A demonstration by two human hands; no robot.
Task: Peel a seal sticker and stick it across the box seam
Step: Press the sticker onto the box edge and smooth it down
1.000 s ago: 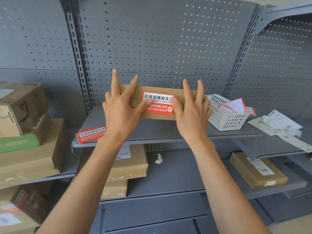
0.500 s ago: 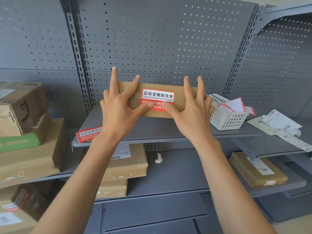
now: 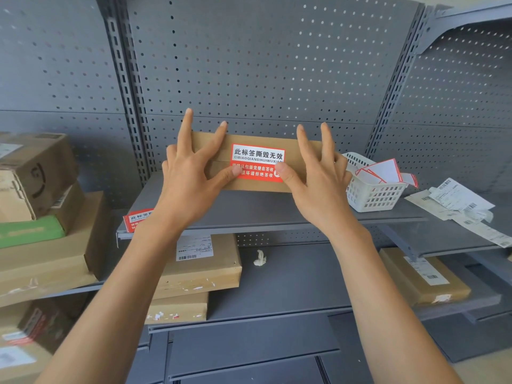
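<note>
Box (image 3: 260,187): plain brown cardboard, matt, smooth-faced. Seal sticker (image 3: 257,163): printed paper or film in red and white, slight sheen, lying flat on the cardboard. Shelf (image 3: 266,212): grey painted sheet metal, matt and even. Back panel (image 3: 266,65): the same grey metal, perforated with regular round holes. Basket (image 3: 371,195): white moulded plastic lattice, faintly glossy. Stacked parcels (image 3: 199,270): brown cardboard and kraft wrap, scuffed, with torn white label residue. Loose slips (image 3: 460,206): thin white printed paper, creased.
</note>
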